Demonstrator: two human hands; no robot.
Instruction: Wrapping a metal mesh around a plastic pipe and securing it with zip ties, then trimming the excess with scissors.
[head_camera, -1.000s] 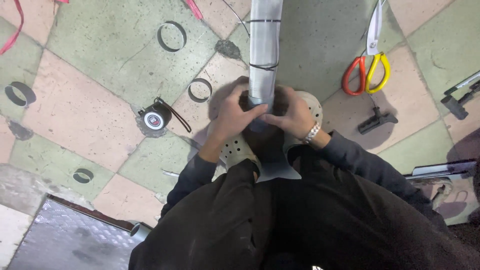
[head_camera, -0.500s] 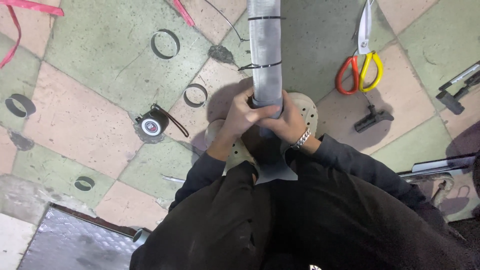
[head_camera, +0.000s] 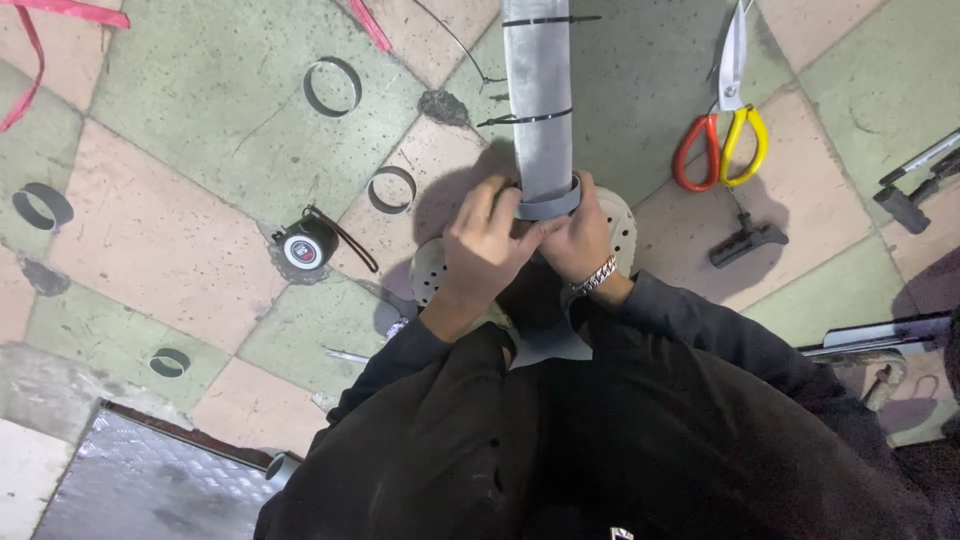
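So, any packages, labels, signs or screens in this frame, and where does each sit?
Round label: on the face of the black tape measure lying on the floor tiles left of the left hand; white ring, red centre, print too small to tell.
No packages, signs or screens.

Our hands (head_camera: 530, 240) hide most of the perforated disc (head_camera: 622, 225). Beyond them, the grey strip (head_camera: 540, 100) is cut off by the top edge.

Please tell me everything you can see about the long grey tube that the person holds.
The grey tube looks like rolled sheet material, matte and smooth. It runs from the person's lap straight away to the top edge of the picture, above the tiled floor. Two thin black ties cross it. A grey ring circles it where the left hand and right hand grip it.
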